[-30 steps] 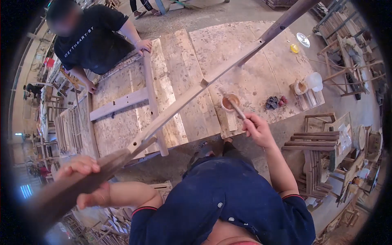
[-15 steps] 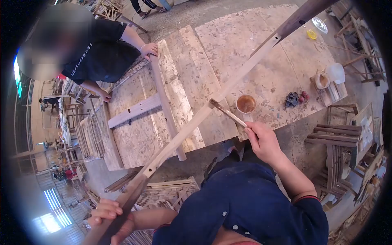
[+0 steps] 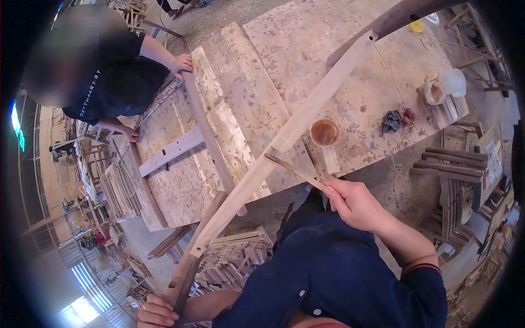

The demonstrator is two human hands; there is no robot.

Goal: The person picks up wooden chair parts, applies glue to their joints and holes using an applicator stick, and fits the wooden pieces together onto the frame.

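Observation:
A long jointed wooden piece [image 3: 229,210], pale in the middle and dark at both ends, slants across the view over the workbench. My left hand [image 3: 157,311] is closed around its dark lower end. In my right hand [image 3: 354,203] is a slim wooden-handled brush [image 3: 298,174], pinched between thumb and fingers. The brush tip touches or lies right at the joint in the pale section. Close to that joint stands a round tub of brown liquid or paste [image 3: 325,132], on the bench.
Across the workbench [image 3: 350,93], a co-worker in a black shirt [image 3: 123,76] holds a wooden frame [image 3: 172,150]. A dark crumpled rag [image 3: 391,121] and a white container [image 3: 453,82] are at the right. Stacked dark wood pieces [image 3: 451,164] stand on the floor.
The wooden piece has shifted and turned slightly, showing more of its side. My left hand moved down and right with it. My right hand and the brush moved a little lower.

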